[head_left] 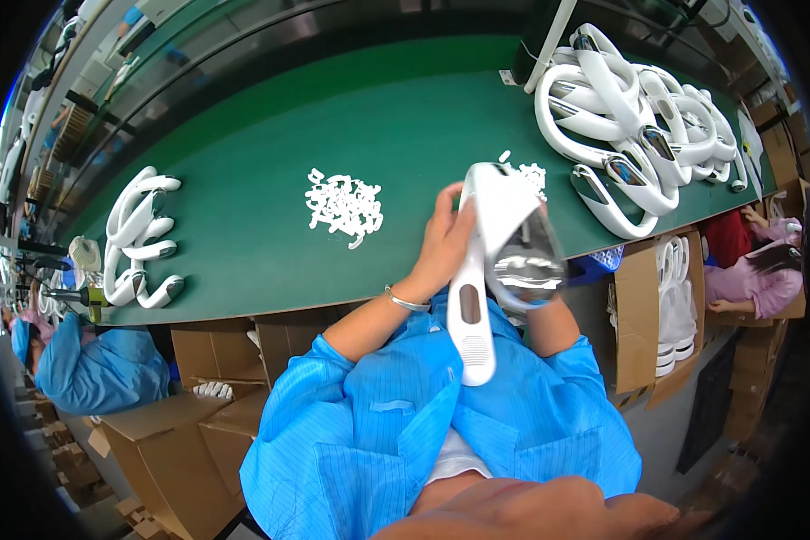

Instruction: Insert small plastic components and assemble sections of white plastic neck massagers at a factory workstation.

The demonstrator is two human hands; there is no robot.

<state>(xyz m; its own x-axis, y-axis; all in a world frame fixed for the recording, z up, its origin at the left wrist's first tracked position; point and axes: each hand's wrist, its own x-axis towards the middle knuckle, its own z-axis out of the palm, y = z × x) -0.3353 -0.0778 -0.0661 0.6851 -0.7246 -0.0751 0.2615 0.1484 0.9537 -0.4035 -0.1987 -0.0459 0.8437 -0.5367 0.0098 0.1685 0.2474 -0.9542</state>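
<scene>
In front of my chest is a white handheld appliance (504, 202), its long slotted handle (470, 315) pointing down toward me. A clear, shiny plastic cup (526, 261) sits at its right side, slightly blurred. My left hand (445, 238), a bangle on its wrist, is closed around the left side of the white body. Behind the cup, my right hand (553, 304) is mostly hidden, its fingers out of sight. A heap of small white plastic parts (344, 207) lies on the green table to the left. A second small heap (533, 178) is partly covered by the appliance.
Several looped white housings (634, 126) are piled at the table's right, beside a post (549, 45). More curved white housings (137, 238) lie at the left near a green electric screwdriver (90, 297). Cardboard boxes (634, 315) stand below the edge. Co-workers (99, 369) sit on both sides.
</scene>
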